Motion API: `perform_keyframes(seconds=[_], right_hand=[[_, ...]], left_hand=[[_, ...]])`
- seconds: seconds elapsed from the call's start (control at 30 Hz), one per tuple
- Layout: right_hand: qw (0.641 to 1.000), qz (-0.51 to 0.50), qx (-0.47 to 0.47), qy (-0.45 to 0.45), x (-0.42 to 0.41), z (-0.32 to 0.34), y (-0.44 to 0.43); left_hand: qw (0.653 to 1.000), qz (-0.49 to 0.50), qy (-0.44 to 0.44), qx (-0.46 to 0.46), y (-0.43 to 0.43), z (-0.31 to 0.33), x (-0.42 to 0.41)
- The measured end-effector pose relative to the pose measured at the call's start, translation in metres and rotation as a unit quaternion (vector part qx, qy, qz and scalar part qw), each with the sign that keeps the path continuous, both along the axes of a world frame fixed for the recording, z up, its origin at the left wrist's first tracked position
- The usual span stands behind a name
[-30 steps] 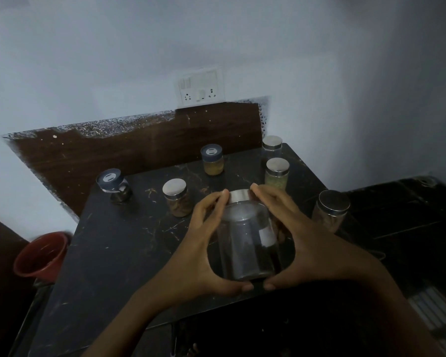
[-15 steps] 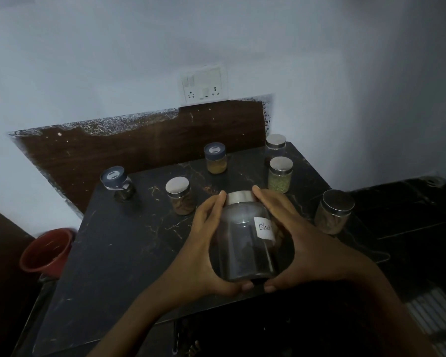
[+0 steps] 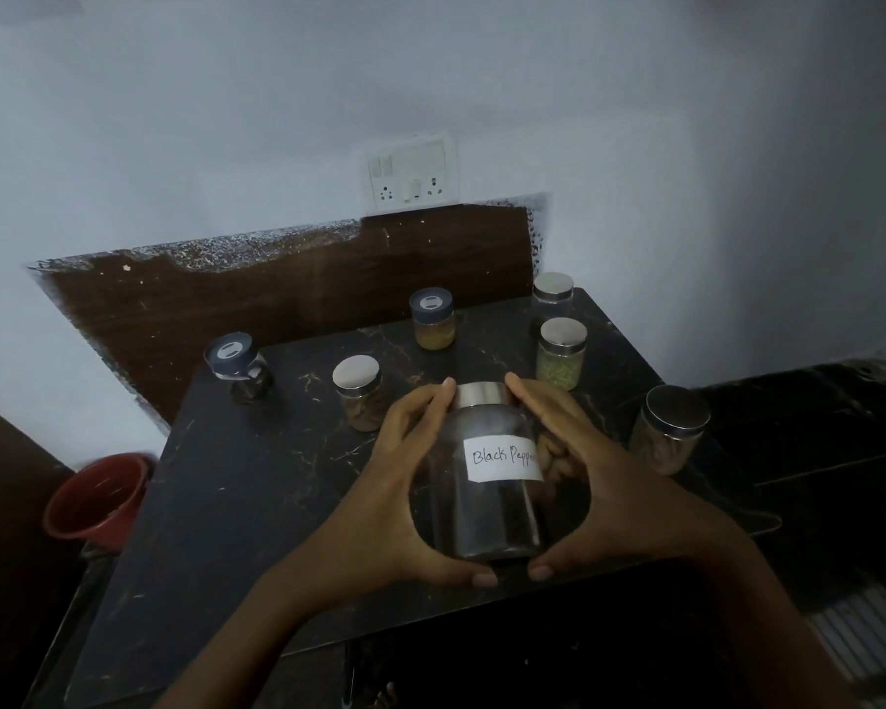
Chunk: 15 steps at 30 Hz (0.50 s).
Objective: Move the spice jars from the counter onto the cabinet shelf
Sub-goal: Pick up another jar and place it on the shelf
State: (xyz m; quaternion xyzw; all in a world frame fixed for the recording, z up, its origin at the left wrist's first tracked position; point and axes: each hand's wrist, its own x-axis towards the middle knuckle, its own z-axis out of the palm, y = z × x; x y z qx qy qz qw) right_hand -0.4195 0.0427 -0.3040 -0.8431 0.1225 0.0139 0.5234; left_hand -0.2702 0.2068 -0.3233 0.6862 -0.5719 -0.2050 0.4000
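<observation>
A large clear jar [image 3: 487, 509] with a steel lid and a white label reading "Black Pepper" is held between both hands above the near part of the dark marble counter [image 3: 236, 514]. My left hand [image 3: 379, 504] grips its left side and my right hand [image 3: 620, 493] grips its right side, thumbs under the base. Several smaller spice jars stand on the counter: a blue-lidded jar [image 3: 239, 371] at the left, a steel-lidded jar [image 3: 359, 394], a blue-lidded yellow jar [image 3: 433, 318], a green-filled jar [image 3: 561, 353], one behind it [image 3: 552, 294], and one at the right [image 3: 668, 429]. No cabinet shelf is in view.
A brown backsplash panel [image 3: 277, 299] and a wall socket plate [image 3: 413, 174] stand behind the counter. A red bucket [image 3: 96, 501] sits on the floor at the left. A lower dark surface [image 3: 814, 452] extends to the right.
The jar has been turned in my hands so its label now faces me. The view has shifted slightly; both hands keep their grip.
</observation>
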Motion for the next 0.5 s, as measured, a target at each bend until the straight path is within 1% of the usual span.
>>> perform_keyframes(seconds=[0.07,0.13,0.2,0.27,0.37,0.5], right_hand=[[0.999,0.004,0.034,0.000,-0.001,0.000,-0.003],[0.997,0.029,0.072,0.000,-0.001,-0.001,-0.007],[0.996,0.027,0.087,-0.003,0.001,-0.002,-0.008],[0.997,0.018,0.071,-0.013,0.004,-0.002,-0.009],[0.999,0.011,0.038,-0.025,0.008,-0.001,-0.008],[1.000,0.020,0.008,-0.023,0.018,0.005,-0.008]], left_hand=[[1.000,0.005,0.019,-0.016,0.002,0.001,0.000],[0.999,0.009,0.043,-0.023,0.003,0.000,0.000],[0.998,0.006,0.061,-0.011,0.004,0.001,0.002],[0.998,-0.008,0.056,0.014,0.004,0.002,0.006],[0.999,-0.008,0.012,0.044,0.004,0.008,0.015],[0.999,0.000,-0.015,0.049,0.003,0.018,0.027]])
